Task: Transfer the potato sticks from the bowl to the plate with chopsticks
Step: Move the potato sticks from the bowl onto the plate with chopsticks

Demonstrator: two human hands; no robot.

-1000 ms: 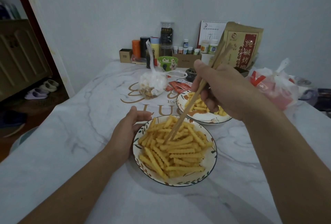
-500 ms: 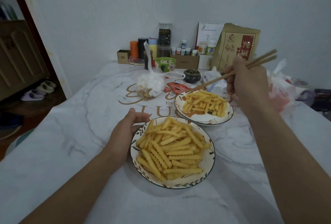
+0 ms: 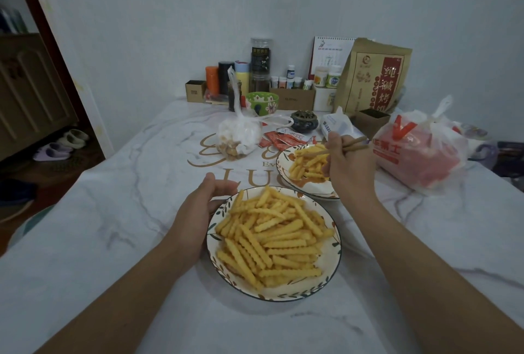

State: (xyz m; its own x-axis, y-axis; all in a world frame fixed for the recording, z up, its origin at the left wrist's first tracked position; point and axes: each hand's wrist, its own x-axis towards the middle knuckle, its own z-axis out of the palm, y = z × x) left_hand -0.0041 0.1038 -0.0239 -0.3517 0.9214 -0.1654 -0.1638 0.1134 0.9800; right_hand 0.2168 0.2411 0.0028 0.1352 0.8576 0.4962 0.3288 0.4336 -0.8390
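- Yellow, crinkle-cut potato sticks fill the near bowl, a white dish with a dark rim and leaf pattern, standing on the marble-patterned bench.
- A smaller heap of the same sticks lies on the plate, which sits just behind the bowl and to its right; the two rims look close to touching, but I cannot tell if they do.
- The left hand rests against the bowl's left rim, thumb stretched along the far edge and fingers loosely curved at the side; how firmly its grip closes on the bowl I cannot tell.
- The right hand is over the plate's right side, its grip clamped around a pair of brown chopsticks.
- The chopsticks' thick ends stick out to the right of the fist; their tips point left over the sticks on the plate, and whether they pinch a stick cannot be made out.
- Behind the plate lie red sauce sachets, a knotted clear bag of snacks and a small dark pot.
- To the right sits a white and red plastic bag.
- Along the wall stand jars, small bottles, a green floral bowl, a calendar and a tan paper pouch.
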